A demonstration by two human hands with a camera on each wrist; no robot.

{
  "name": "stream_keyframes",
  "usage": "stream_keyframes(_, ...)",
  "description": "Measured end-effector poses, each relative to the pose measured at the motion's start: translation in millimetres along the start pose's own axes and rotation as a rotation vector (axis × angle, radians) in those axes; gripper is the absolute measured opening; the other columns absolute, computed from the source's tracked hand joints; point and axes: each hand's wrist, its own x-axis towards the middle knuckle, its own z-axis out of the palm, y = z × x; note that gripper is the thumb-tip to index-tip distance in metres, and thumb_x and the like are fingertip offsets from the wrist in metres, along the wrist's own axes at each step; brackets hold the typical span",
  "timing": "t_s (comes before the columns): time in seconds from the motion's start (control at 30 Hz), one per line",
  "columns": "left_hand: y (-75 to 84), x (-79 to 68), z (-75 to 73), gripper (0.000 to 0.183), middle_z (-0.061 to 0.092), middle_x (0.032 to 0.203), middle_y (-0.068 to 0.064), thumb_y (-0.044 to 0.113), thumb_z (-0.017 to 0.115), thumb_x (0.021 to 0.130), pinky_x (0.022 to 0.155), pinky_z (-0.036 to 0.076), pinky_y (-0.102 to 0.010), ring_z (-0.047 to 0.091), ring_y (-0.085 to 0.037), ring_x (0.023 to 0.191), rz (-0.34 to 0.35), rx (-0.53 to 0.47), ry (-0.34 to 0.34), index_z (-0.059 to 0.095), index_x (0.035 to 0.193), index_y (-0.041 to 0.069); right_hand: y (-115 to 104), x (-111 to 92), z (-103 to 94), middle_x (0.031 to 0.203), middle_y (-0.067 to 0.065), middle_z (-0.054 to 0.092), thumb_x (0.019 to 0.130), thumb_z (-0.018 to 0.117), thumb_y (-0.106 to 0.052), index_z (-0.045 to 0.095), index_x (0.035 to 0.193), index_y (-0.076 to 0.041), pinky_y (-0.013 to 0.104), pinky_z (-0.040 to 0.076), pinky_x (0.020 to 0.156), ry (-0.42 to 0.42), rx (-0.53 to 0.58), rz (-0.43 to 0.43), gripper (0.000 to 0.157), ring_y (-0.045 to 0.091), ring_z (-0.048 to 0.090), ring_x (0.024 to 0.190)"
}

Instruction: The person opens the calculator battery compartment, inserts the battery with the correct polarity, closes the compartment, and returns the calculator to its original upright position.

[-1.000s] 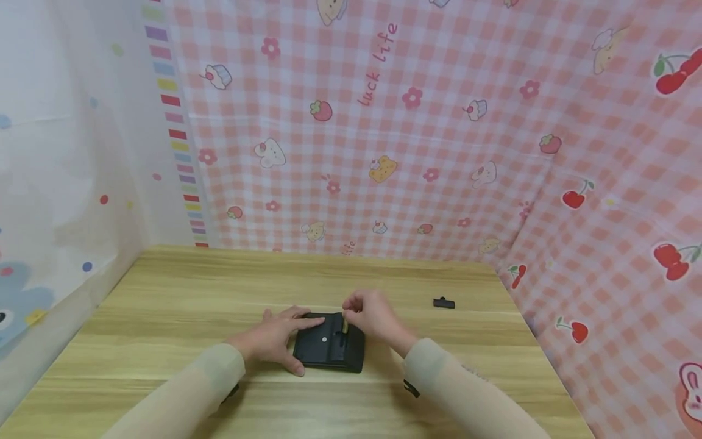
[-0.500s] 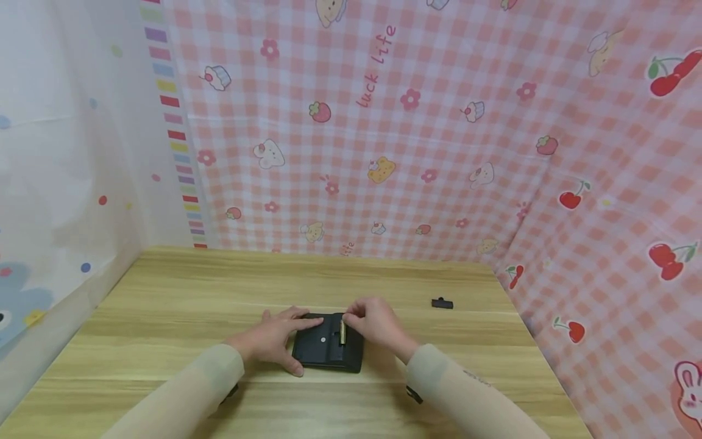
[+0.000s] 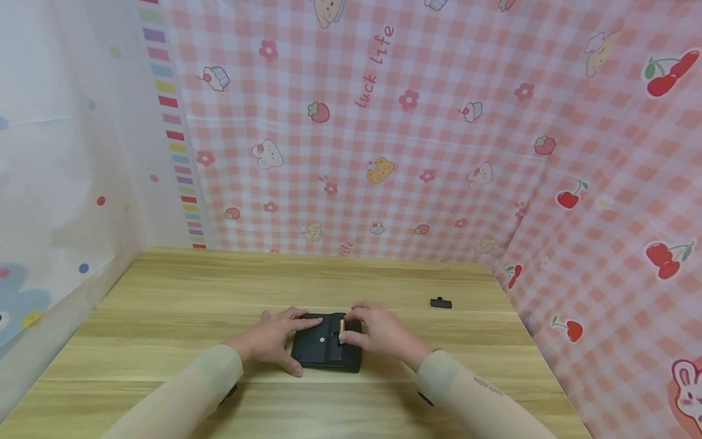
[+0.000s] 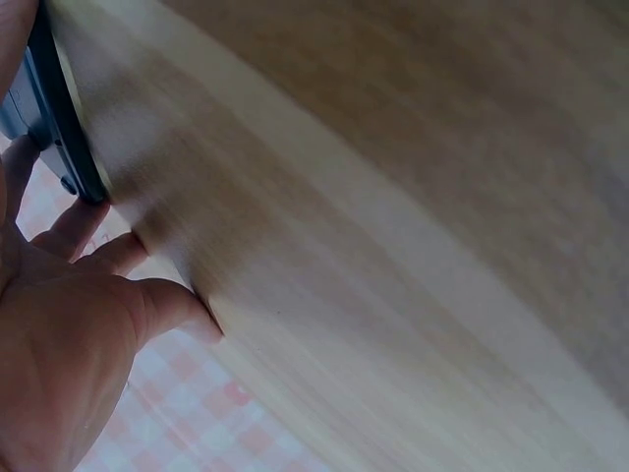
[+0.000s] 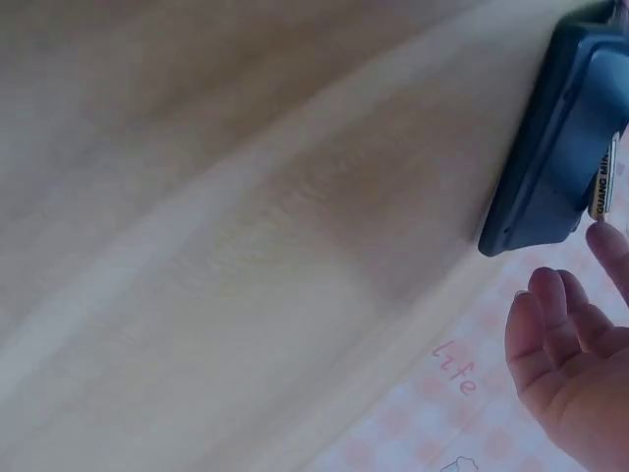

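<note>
A flat black device (image 3: 312, 353) with a raised wedge end lies on the table, its underside with a recessed slot facing up; it looks like a calculator. My left hand (image 3: 271, 340) rests with spread fingers over its left side, index finger stretched across the top, thumb at the near edge. At the slot my right hand (image 3: 384, 332) holds a small gold battery (image 3: 342, 327) between thumb and index finger. In the right wrist view, a fingertip touches the end of the lettered battery (image 5: 602, 182). The left wrist view shows only the device's edge (image 4: 69, 118) by the fingers.
A small black cover piece (image 3: 440, 303) with a tab lies on the wooden table (image 3: 247, 286), to the right and farther back. Pink checked cloth (image 3: 351, 140) hangs behind and on the right, white cloth (image 3: 60, 152) on the left.
The battery has gone from standing tilted above the slot to lying lower along it. My right thumb has moved down onto the battery's near part. The left hand and device stay put.
</note>
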Motion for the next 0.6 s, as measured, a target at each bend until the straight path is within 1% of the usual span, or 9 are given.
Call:
stream_keyframes(0.07, -0.4, 0.0, 0.1, 0.104, 0.025, 0.164, -0.005, 0.054, 0.088, 0.061, 0.109, 0.003, -0.081, 0.019, -0.036, 0.152, 0.002, -0.001, 0.002, 0.037, 0.15, 0.043, -0.5, -2.0, 1.1, 0.14, 0.007, 0.057, 0.088, 0.063, -0.061, 0.071, 0.117, -0.023, 0.046, 0.049, 0.105, -0.024, -0.012, 0.033, 0.049, 0.027, 0.055, 0.128)
stream_keyframes(0.13, -0.4, 0.0, 0.0, 0.104, 0.025, 0.164, -0.005, 0.054, 0.088, 0.061, 0.109, 0.003, -0.081, 0.02, -0.036, 0.152, 0.002, -0.002, 0.002, 0.037, 0.15, 0.044, -1.1, -3.8, 2.1, 0.142, 0.006, 0.056, 0.086, 0.065, -0.062, 0.071, 0.114, -0.024, 0.047, 0.048, 0.107, -0.035, -0.015, 0.068, 0.048, 0.027, 0.053, 0.131)
stream_keyframes(0.2, -0.4, -0.4, -0.1, 0.103, 0.025, 0.164, -0.006, 0.054, 0.088, 0.061, 0.11, 0.003, -0.08, 0.021, -0.036, 0.151, 0.0, -0.008, 0.002, 0.037, 0.15, 0.044, -1.4, -5.5, 3.0, 0.141, 0.006, 0.056, 0.083, 0.068, -0.063, 0.07, 0.113, -0.023, 0.046, 0.048, 0.107, -0.028, -0.024, 0.078, 0.05, 0.026, 0.054, 0.13)
stream_keyframes(0.23, -0.4, -0.6, -0.1, 0.103, 0.024, 0.164, -0.006, 0.054, 0.088, 0.061, 0.11, 0.002, -0.08, 0.022, -0.036, 0.151, 0.001, -0.011, 0.003, 0.037, 0.15, 0.044, -2.1, -6.2, 2.6, 0.14, 0.006, 0.057, 0.082, 0.07, -0.063, 0.069, 0.115, -0.022, 0.046, 0.048, 0.106, -0.023, -0.024, 0.077, 0.053, 0.026, 0.054, 0.129)
stream_keyframes(0.33, -0.5, -1.0, -0.1, 0.103, 0.024, 0.164, -0.005, 0.055, 0.088, 0.061, 0.111, 0.002, -0.079, 0.025, -0.036, 0.15, 0.0, -0.016, 0.002, 0.037, 0.15, 0.045, -3.2, -8.2, 2.2, 0.141, 0.005, 0.055, 0.075, 0.073, -0.067, 0.061, 0.127, -0.021, 0.045, 0.048, 0.107, -0.027, -0.05, 0.054, 0.07, 0.025, 0.054, 0.129)
stream_keyframes(0.4, -1.0, -0.9, 0.1, 0.103, 0.024, 0.164, -0.005, 0.055, 0.088, 0.061, 0.111, 0.002, -0.079, 0.025, -0.036, 0.15, 0.002, -0.015, 0.001, 0.037, 0.15, 0.045, -4.6, -8.9, 2.0, 0.144, 0.007, 0.052, 0.071, 0.076, -0.068, 0.055, 0.134, -0.022, 0.046, 0.046, 0.108, -0.044, -0.059, 0.038, 0.08, 0.027, 0.052, 0.131)
stream_keyframes(0.47, -1.6, -0.2, 0.3, 0.103, 0.025, 0.164, -0.005, 0.055, 0.088, 0.061, 0.111, 0.003, -0.079, 0.024, -0.036, 0.15, 0.001, -0.01, -0.001, 0.037, 0.15, 0.045, -6.2, -9.5, 2.7, 0.15, 0.008, 0.046, 0.068, 0.077, -0.07, 0.051, 0.138, -0.023, 0.049, 0.044, 0.11, -0.066, -0.068, 0.035, 0.088, 0.029, 0.048, 0.136)
stream_keyframes(0.6, -3.1, 0.8, 1.4, 0.104, 0.025, 0.164, -0.004, 0.055, 0.088, 0.061, 0.11, 0.003, -0.08, 0.022, -0.035, 0.152, 0.0, -0.003, -0.003, 0.036, 0.15, 0.046, -8.8, -9.6, 6.7, 0.156, 0.012, 0.038, 0.066, 0.081, -0.066, 0.05, 0.137, -0.024, 0.055, 0.039, 0.113, -0.089, -0.042, 0.041, 0.088, 0.039, 0.037, 0.143)
